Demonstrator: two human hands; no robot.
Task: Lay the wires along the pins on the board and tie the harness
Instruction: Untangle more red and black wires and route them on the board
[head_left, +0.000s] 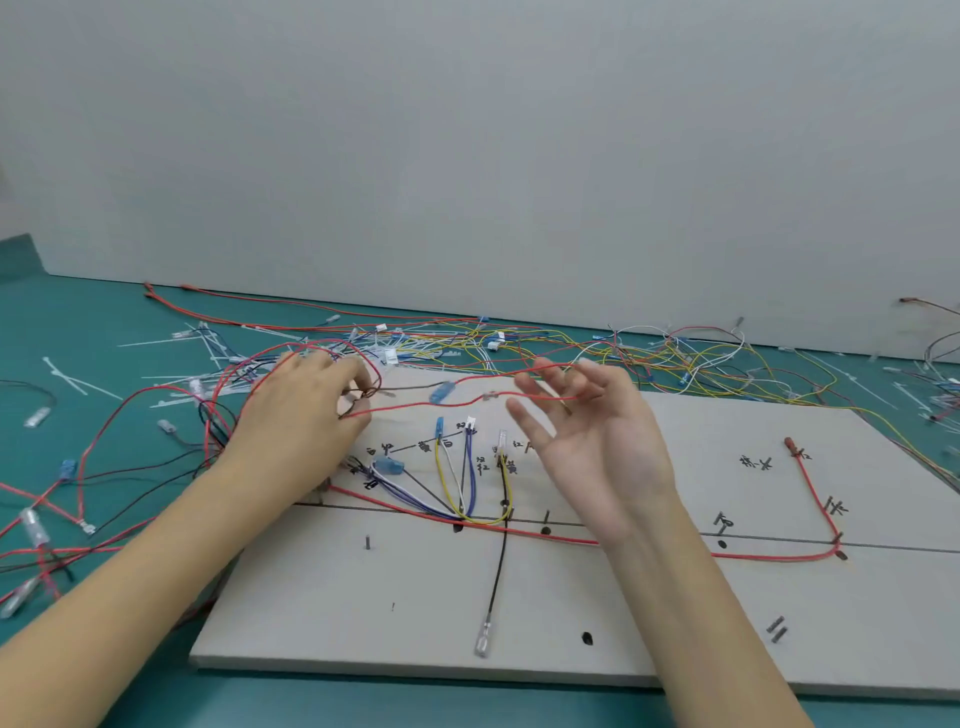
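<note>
Red wire (415, 408), thin and floppy, sags above the board (519, 597). Left hand (301, 410) pinches its looped end; right hand (587, 441), fingers (535, 387) spread, lets it drape across. Best gripped near a terminal, I'd say.

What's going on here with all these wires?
A person is building a wire harness on a grey board studded with pins. The left hand pinches a red wire near the board's far edge, while the right hand is open with that wire draped across its fingers. A long red wire and several others already lie along the marked route; loose wires and cable ties cover the table.
</note>
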